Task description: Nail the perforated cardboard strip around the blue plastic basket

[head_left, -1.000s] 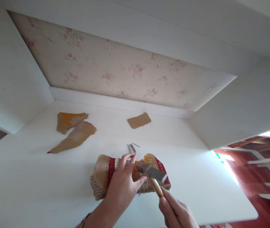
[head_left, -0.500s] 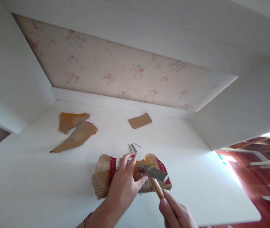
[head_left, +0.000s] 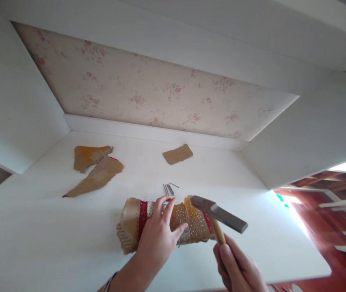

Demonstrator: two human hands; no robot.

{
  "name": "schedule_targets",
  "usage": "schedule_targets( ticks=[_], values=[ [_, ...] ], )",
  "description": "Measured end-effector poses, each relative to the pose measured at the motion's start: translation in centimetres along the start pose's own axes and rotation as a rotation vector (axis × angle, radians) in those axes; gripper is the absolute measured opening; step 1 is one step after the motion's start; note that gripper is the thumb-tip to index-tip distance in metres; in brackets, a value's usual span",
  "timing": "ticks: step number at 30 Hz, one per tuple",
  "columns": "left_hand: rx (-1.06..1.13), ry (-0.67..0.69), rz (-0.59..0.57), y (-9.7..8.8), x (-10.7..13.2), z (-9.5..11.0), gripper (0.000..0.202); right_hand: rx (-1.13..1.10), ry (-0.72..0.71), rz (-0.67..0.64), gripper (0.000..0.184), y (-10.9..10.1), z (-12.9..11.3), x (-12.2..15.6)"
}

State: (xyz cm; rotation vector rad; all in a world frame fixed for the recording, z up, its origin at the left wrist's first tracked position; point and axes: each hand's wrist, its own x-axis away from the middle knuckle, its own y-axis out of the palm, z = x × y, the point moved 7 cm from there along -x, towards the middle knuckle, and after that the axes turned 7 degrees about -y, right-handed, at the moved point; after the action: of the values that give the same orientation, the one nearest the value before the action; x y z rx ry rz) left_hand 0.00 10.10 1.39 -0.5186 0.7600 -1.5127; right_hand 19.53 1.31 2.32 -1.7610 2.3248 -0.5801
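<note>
A piece of brown cardboard (head_left: 195,225) with red bands, orange patches and many punched holes lies on the white table. My left hand (head_left: 160,231) rests across its middle, fingers apart and bent toward the far edge, thumb out to the right; what lies under the palm is hidden. In my right hand (head_left: 236,263) is the wooden handle of a hammer (head_left: 221,214). The hammer's grey metal head is raised over the cardboard's right end, hiding part of it. Just beyond my left fingertips lie several thin metal pins (head_left: 169,189).
A small perforated cardboard rectangle (head_left: 178,154) lies toward the back of the table (head_left: 69,243). Torn cardboard scraps (head_left: 95,172) lie at the back left. White panels (head_left: 297,134) rise around the table, with floral wallpaper (head_left: 161,95) behind. Reddish floor (head_left: 307,215) shows at right.
The hammer has risen and moved right, away from my left hand, uncovering more of the holed cardboard. My left hand stays in nearly the same place.
</note>
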Motion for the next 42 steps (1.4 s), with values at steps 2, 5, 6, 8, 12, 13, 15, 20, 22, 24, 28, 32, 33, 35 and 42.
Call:
schedule_targets(
  ticks=[2, 5, 6, 8, 12, 13, 15, 20, 22, 24, 28, 32, 33, 35, 42],
  values=[
    [-0.003, -0.008, 0.008, -0.2, 0.0, 0.1, 0.056, 0.061, -0.031, 0.065, 0.059, -1.4, 0.0, -1.2],
    [-0.001, -0.002, 0.011, -0.3, 0.0, 0.3, 0.042, 0.276, -0.079, 0.127, 0.056, -3.1, 0.9, -3.7],
    [-0.005, 0.008, 0.01, -0.3, 0.1, 0.4, 0.036, 0.371, -0.102, 0.129, 0.055, -3.5, 1.3, -4.6],
    [-0.03, 0.043, 0.0, -0.2, 0.2, 0.5, 0.024, 0.534, -0.136, 0.093, 0.053, -3.7, 2.7, -6.2],
    [-0.102, 0.133, -0.039, 0.2, 0.4, 1.1, 0.032, 0.818, -0.139, 0.027, 0.046, -3.3, 5.8, -8.3],
    [-0.114, 0.149, -0.044, 0.3, 0.4, 1.2, 0.034, 0.867, -0.122, 0.006, 0.044, -3.1, 6.5, -8.6],
    [-0.13, 0.168, -0.047, 0.3, 0.4, 1.4, 0.035, 0.935, -0.098, -0.025, 0.041, -2.7, 7.5, -8.9],
    [-0.151, 0.2, -0.059, 0.5, 0.4, 1.4, 0.036, 0.983, -0.12, -0.027, 0.037, -1.7, 7.8, -9.3],
    [-0.165, 0.217, -0.062, 0.7, 0.4, 1.5, 0.037, 0.996, -0.137, -0.012, 0.037, -1.5, 7.6, -9.3],
    [-0.184, 0.234, -0.063, 0.8, 0.5, 1.6, 0.036, 1.019, -0.155, 0.011, 0.036, -1.4, 7.4, -9.4],
    [-0.216, 0.236, -0.053, 0.7, 0.7, 2.0, 0.031, 1.061, -0.203, 0.031, 0.035, -1.4, 7.0, -9.6],
    [-0.223, 0.181, -0.083, 0.5, 1.2, 1.9, 0.025, 1.085, -0.227, 0.007, 0.037, -1.5, 7.1, -9.7],
    [-0.221, 0.175, -0.1, 0.5, 1.4, 1.9, 0.024, 1.093, -0.221, 0.004, 0.039, -1.7, 7.1, -9.9],
    [-0.206, 0.189, -0.133, 0.5, 1.9, 1.9, 0.019, 1.101, -0.21, 0.044, 0.043, -2.2, 6.4, -10.2],
    [-0.15, 0.269, -0.129, 0.0, 2.9, 1.7, 0.022, 0.718, -0.419, -0.032, 0.043, 0.4, -0.9, -13.3]
  ],
)
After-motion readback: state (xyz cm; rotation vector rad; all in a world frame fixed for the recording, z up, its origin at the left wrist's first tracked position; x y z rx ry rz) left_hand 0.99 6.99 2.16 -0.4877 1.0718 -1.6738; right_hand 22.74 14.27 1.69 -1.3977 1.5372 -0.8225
